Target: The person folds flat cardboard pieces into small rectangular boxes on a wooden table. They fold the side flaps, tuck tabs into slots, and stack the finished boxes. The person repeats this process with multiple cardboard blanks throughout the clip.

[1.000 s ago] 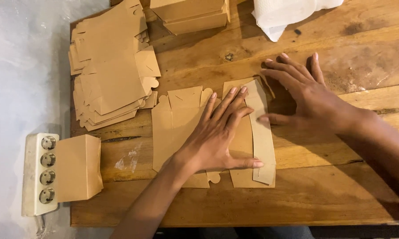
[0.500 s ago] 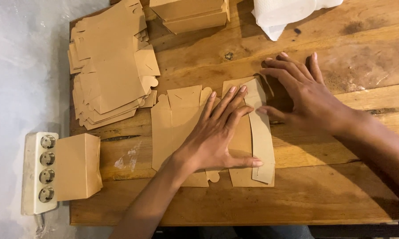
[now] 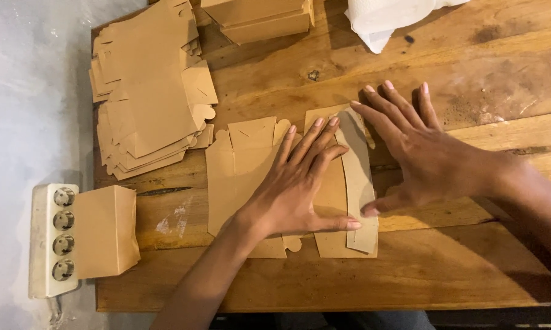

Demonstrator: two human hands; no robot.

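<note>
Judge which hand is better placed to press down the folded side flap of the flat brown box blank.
Probably the right hand: its fingers already lie at the flap, while the left hand lies flat on the box blank.

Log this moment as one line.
left hand: flat on box blank | right hand: pressing flap | stack: upper left

Wooden table (image 3: 471, 269) — cardboard blanks (image 3: 147, 104), box (image 3: 107, 231)
</note>
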